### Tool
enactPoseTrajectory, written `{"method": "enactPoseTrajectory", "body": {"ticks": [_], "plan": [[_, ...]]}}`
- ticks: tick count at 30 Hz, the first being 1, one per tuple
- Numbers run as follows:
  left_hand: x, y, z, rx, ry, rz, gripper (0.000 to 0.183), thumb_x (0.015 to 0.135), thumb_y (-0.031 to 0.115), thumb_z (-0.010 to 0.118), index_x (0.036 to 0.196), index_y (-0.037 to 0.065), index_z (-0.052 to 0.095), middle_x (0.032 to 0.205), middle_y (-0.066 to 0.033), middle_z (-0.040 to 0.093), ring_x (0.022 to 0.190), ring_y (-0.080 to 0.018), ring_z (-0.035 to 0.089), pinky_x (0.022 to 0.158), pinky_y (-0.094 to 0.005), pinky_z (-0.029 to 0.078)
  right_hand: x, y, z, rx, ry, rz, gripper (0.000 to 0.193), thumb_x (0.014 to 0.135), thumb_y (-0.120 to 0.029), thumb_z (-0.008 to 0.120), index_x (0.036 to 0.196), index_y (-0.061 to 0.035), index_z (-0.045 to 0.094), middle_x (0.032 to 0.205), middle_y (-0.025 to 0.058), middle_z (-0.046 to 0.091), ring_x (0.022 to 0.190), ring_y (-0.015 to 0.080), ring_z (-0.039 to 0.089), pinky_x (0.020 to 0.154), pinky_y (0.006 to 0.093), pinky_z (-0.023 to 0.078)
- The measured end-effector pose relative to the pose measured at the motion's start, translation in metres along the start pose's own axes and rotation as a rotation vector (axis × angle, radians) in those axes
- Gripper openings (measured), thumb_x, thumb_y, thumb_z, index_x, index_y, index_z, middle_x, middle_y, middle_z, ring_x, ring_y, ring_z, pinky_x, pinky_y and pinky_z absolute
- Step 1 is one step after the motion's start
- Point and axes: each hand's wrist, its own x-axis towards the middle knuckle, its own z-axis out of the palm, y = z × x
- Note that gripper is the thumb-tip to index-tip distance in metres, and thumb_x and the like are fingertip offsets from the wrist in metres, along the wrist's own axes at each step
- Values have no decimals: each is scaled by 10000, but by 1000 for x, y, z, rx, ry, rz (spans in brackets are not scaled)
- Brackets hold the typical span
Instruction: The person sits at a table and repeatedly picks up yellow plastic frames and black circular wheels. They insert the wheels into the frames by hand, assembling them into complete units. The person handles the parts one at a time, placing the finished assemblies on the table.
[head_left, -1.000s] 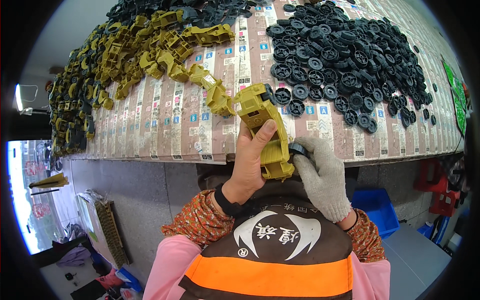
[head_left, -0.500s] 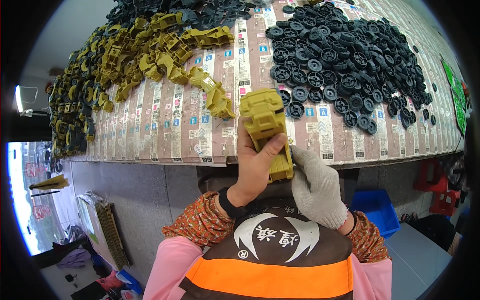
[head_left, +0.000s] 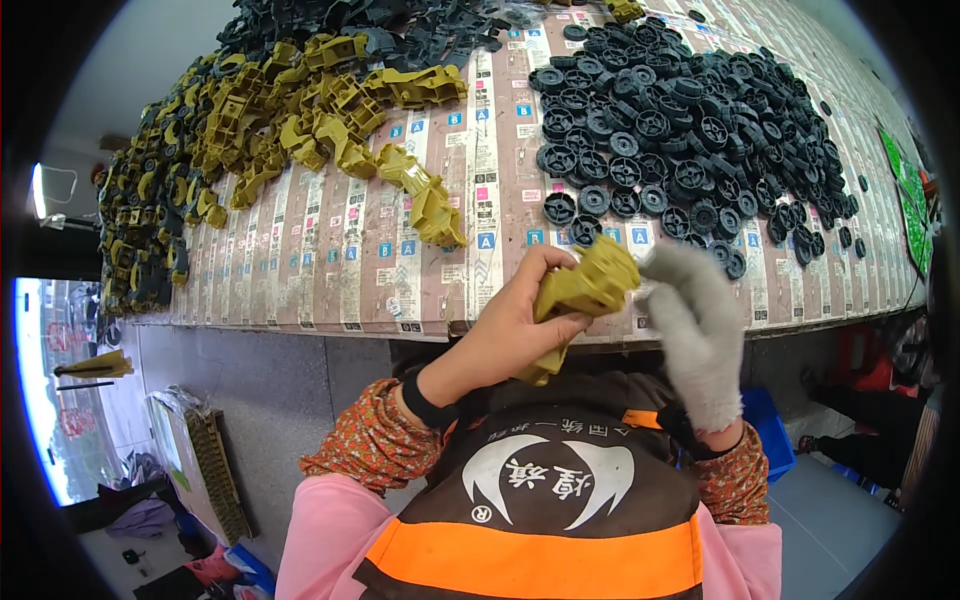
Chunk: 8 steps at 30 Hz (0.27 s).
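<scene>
My bare left hand (head_left: 505, 325) is closed round a mustard-yellow plastic toy truck body (head_left: 603, 279), held tilted over the table's near edge. Beside its right end is my right hand (head_left: 702, 335) in a pale knitted glove; motion blurs its fingers, so whether they pinch anything is hidden. Just beyond both hands spreads a large heap of black toy wheels (head_left: 715, 130). To the left lies a pile of similar yellow truck bodies (head_left: 250, 115), with one yellow body (head_left: 430, 208) at its near right end.
Dark grey plastic parts (head_left: 370, 25) are heaped at the far left. Black-and-yellow pieces with wheels (head_left: 140, 240) crowd the table's left end. A green sheet (head_left: 905, 190) hangs at the right edge. Below the table stand a blue bin (head_left: 765, 425) and a red stool (head_left: 865, 360).
My left hand has tipped the truck body over to the right and lowered it slightly. My gloved right hand has moved up and right, off the body's lower end.
</scene>
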Motion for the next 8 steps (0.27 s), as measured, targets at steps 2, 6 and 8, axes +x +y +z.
{"method": "enactPoseTrajectory", "body": {"ticks": [2, 6, 8], "plan": [[4, 8, -6, 188, -160, -136, 582, 957, 75, 706, 1436, 97, 375, 1283, -81, 581, 1186, -145, 580, 1022, -311, 469, 3, -13, -3, 92, 57, -87, 460, 908, -75, 700, 1354, 2, 625, 1375, 166, 630, 1183, 213, 656, 981, 336, 533], [1, 31, -11, -91, -258, -346, 584, 987, 132, 693, 1473, 149, 370, 1308, -104, 586, 1181, -177, 591, 1014, -312, 479, 3, -4, -14, -249, -406, -9, 584, 851, -159, 820, 1385, -30, 623, 1342, 144, 656, 1173, 265, 668, 1019, 372, 524], [0, 26, -31, -297, -319, -411, 672, 1009, 203, 687, 1567, 205, 312, 1401, -139, 576, 1194, -205, 596, 1014, -313, 483, 2, 10, -22, -7, -373, 179, 559, 872, -206, 818, 1386, -80, 637, 1342, 129, 659, 1177, 288, 671, 1034, 373, 518]]}}
